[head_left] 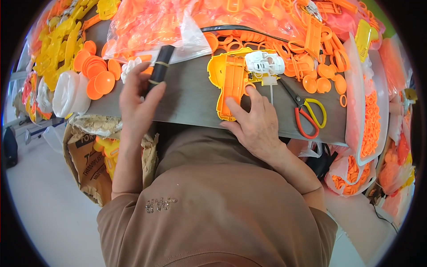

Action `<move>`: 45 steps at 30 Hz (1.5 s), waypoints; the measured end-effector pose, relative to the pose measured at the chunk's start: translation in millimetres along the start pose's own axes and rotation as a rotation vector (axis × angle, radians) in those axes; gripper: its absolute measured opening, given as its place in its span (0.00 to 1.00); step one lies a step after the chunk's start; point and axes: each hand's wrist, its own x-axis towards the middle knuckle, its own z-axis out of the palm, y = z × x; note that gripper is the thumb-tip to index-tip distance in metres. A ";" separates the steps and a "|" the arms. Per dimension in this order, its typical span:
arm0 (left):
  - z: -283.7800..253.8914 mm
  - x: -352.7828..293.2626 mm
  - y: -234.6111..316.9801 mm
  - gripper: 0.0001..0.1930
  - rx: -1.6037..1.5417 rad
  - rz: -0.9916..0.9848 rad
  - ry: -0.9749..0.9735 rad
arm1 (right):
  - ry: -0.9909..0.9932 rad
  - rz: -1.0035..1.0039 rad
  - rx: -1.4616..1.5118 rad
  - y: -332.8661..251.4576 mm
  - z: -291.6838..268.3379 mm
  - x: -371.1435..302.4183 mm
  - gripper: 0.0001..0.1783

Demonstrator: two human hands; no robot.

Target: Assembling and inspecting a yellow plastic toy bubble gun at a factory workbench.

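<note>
Your left hand [135, 100] is wrapped around a black cylinder tool [159, 66] at the left of the grey surface [191, 100]. The right hand [254, 122] lies flat, fingers spread, pinning an orange toy gun half-shell [231, 84] mid-surface; a white insert [264, 62] is already seated, no second half on yet. Packaging: torn brown paper sack [86, 160] far left, clear bags of orange parts [147, 26] up top, white tray [369, 120] right.

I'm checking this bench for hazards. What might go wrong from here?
The scissors lie beside the right hand and could get knocked or catch a finger. The orange toy shell, pinned only by fingertips, may slip. The left hand, gripping a black cylinder, could scatter the orange caps.
</note>
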 end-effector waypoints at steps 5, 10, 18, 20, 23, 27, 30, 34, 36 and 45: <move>8.5 4.2 23.3 0.27 -0.566 0.065 -0.070 | 0.078 -0.077 0.002 8.3 3.4 -3.4 0.28; 45.7 38.0 42.7 0.18 -0.893 0.009 -0.436 | 0.085 -0.136 0.056 12.5 2.6 -2.1 0.26; 95.1 66.6 40.9 0.12 -0.838 -0.011 -0.442 | 0.077 -0.102 0.096 16.5 3.9 -1.3 0.23; 99.8 66.4 36.7 0.14 -0.746 0.074 -0.417 | 0.081 -0.107 0.116 18.7 4.1 -1.0 0.23; 104.9 68.2 32.5 0.15 -0.712 0.100 -0.432 | 0.093 -0.112 0.141 20.8 5.6 -1.0 0.23; 109.4 64.3 32.4 0.16 -0.596 0.170 -0.396 | 0.096 -0.116 0.183 24.1 7.8 -0.9 0.24; 106.8 63.4 29.9 0.17 -0.520 0.240 -0.441 | 0.101 -0.115 0.220 25.2 9.7 -0.4 0.24; 99.8 53.3 28.8 0.12 -0.198 0.428 -0.412 | 0.106 -0.125 0.222 28.5 12.4 -1.1 0.24; 102.0 49.7 23.4 0.11 -0.267 0.460 -0.313 | 0.115 -0.123 0.236 28.7 12.6 -0.2 0.24; 110.7 39.7 22.2 0.15 -0.176 0.424 -0.104 | 0.133 -0.136 0.333 35.2 12.1 2.6 0.21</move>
